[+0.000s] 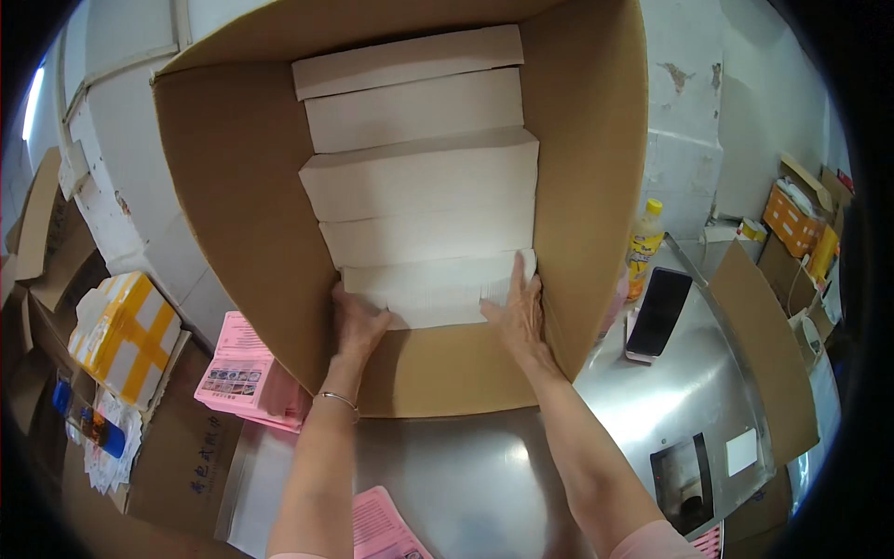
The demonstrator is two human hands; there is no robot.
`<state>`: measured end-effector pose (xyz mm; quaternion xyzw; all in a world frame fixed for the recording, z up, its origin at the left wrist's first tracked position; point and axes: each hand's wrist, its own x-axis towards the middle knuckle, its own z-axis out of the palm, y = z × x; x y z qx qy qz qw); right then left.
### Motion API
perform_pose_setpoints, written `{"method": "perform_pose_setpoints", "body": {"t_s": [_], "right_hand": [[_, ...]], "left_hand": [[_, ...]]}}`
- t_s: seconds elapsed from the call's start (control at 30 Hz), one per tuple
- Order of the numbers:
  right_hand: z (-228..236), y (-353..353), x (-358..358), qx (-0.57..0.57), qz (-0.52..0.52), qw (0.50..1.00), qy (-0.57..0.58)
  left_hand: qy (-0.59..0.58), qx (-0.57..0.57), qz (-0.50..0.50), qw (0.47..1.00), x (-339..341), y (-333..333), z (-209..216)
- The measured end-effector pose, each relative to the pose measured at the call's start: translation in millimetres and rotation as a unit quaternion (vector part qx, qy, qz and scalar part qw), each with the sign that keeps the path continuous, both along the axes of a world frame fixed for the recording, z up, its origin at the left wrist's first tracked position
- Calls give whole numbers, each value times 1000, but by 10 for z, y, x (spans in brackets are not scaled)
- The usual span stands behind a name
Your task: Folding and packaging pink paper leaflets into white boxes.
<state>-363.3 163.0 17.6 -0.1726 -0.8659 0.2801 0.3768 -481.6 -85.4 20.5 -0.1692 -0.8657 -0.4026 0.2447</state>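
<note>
A large open cardboard box (589, 140) stands in front of me, with several rows of white paper stacks inside it. Fine lines along their faces look like the edges of many thin sheets; their exact kind I cannot tell. Both of my hands reach in over the near wall. The nearest white paper stack (438, 293) is held between them: my left hand (359, 321) closes on its left end, thumb across the front, and my right hand (520, 307) grips the right end, one finger stretched along its top. Behind it, another white stack (424, 182) sits higher.
Pink printed packs (247, 377) are piled left of the box, and a pink pack (386, 526) lies on the metal table (456, 466). At right are a yellow-capped bottle (644, 244) and a phone (659, 312). A taped foam box (130, 340) sits far left.
</note>
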Motion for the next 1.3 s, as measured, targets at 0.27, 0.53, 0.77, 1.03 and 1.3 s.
{"method": "perform_pose_setpoints", "body": {"t_s": [0.27,0.53,0.77,1.03,1.3], "right_hand": [[113,1,-67,-104,3,994,-40],[170,-138,431,-117,7,993,-5],[814,-667,1841,-138,88,987,2],[830,388,3063,-45,-25,973,-227],[-72,1051,3542,12,127,985,-119]], "left_hand": [[-30,-67,-8,997,-9,-5,113],[76,-105,-13,991,843,-260,567],[144,-177,92,969,2792,-878,1427],[-223,-178,-51,957,3145,72,1018],[-234,-203,-163,937,2816,261,381]]}}
